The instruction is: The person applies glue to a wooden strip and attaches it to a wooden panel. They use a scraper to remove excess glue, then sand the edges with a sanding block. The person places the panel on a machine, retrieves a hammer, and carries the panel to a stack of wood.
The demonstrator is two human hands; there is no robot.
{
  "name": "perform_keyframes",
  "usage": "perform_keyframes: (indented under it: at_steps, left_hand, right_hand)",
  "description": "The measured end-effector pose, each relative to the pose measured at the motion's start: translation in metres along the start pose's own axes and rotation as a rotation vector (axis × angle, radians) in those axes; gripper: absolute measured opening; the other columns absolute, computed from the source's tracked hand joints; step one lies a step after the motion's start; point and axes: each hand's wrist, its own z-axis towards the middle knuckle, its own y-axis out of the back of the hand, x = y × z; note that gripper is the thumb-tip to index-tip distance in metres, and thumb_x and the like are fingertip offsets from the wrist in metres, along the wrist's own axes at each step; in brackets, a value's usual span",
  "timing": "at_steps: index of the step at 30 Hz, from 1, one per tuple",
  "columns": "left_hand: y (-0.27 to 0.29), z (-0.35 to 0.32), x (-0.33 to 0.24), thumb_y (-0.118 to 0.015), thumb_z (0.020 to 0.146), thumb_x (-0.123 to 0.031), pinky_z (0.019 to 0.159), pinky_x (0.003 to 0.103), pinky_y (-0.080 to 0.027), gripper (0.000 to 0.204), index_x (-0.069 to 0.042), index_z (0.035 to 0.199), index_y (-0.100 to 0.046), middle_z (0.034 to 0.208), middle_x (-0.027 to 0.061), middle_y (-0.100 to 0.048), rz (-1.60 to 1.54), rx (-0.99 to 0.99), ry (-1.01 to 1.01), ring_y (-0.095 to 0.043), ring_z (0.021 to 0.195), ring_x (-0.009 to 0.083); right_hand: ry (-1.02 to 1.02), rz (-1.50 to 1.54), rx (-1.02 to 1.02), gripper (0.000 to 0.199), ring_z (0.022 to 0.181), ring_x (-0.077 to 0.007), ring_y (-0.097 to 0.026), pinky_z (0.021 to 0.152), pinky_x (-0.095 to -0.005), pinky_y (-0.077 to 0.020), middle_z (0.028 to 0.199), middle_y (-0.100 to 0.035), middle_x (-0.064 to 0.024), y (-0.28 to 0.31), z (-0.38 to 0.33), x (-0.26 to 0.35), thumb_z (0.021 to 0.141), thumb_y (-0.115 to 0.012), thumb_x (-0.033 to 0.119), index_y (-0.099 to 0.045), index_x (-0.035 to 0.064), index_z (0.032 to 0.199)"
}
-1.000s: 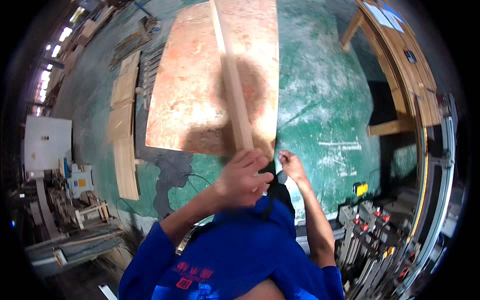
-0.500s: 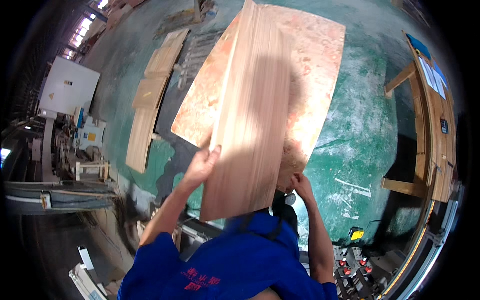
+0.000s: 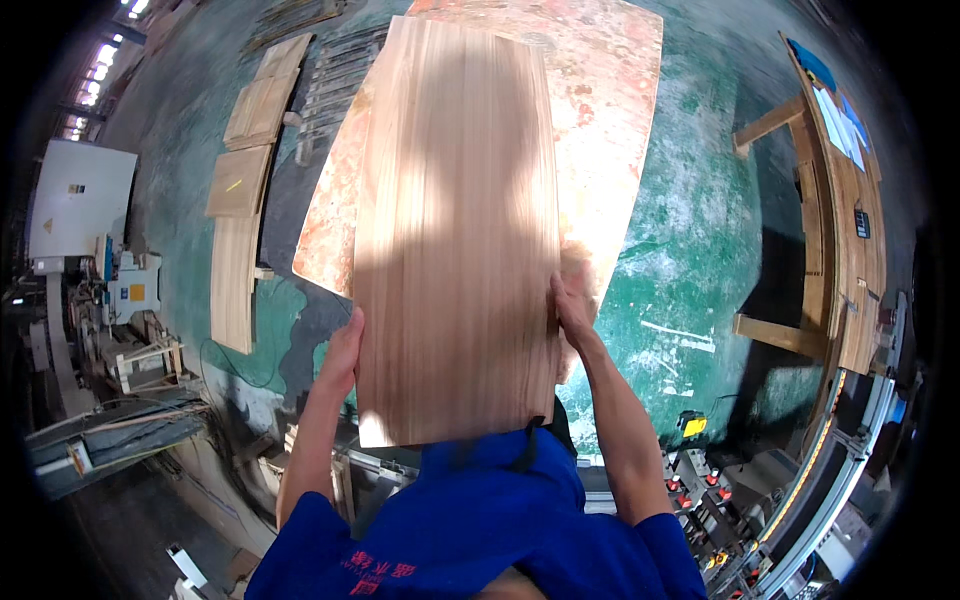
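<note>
A long, wide wooden board [image 3: 455,250] with pale brown grain lies in front of me, its near end close to my waist. My left hand [image 3: 343,352] grips its left edge, and my right hand [image 3: 573,312] holds the right edge a little farther up. Both thumbs show at the board's edges; the fingers are mostly hidden underneath. Beneath and beyond the board is a worn, reddish-brown sheet-like surface [image 3: 610,110]. A shadow falls across the board's middle and far part.
On the left, several wooden boards [image 3: 235,250] lie in a stack. A wooden workbench [image 3: 855,250] with papers stands at the right. A yellow device [image 3: 692,424] sits on the green floor [image 3: 690,250]. Machinery [image 3: 140,285] and a white cabinet [image 3: 82,200] stand far left.
The board has turned from tilted to lying flatter, its broad face toward me. My right hand has moved up onto its right edge; my left hand has shifted left with it.
</note>
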Motion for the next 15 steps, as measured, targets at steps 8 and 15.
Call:
perform_keyframes:
  at_steps: [8, 15]
  left_hand:
    - [-0.015, 0.036, 0.012, -0.057, 0.110, -0.041, 0.093, 0.039, -0.056, 0.053, 0.007, 0.134, -0.064, 0.128, 0.0130, -0.070, 0.296, -0.111, -0.108, -0.067, 0.112, 0.0226]
    - [-0.104, 0.061, -0.009, -0.053, 0.110, -0.050, 0.111, 0.046, -0.046, 0.067, 0.006, 0.146, -0.054, 0.145, 0.0179, -0.060, 0.529, 0.358, -0.252, -0.057, 0.131, 0.0308]
  right_hand:
    - [0.468, 0.003, -0.537, 0.051, 0.133, -0.0244, -0.058, 0.114, -0.0345, -0.0438, 0.144, -0.063, -0.0174, -0.003, -0.011, -0.010, 0.113, -0.045, 0.037, -0.050, 0.0096, 0.155]
    - [-0.178, 0.290, -0.756, 0.083, 0.097, -0.0400, -0.073, 0.091, -0.0492, -0.0544, 0.093, -0.074, -0.0280, 0.056, -0.085, -0.065, 0.100, -0.045, 0.075, -0.078, -0.0013, 0.095]
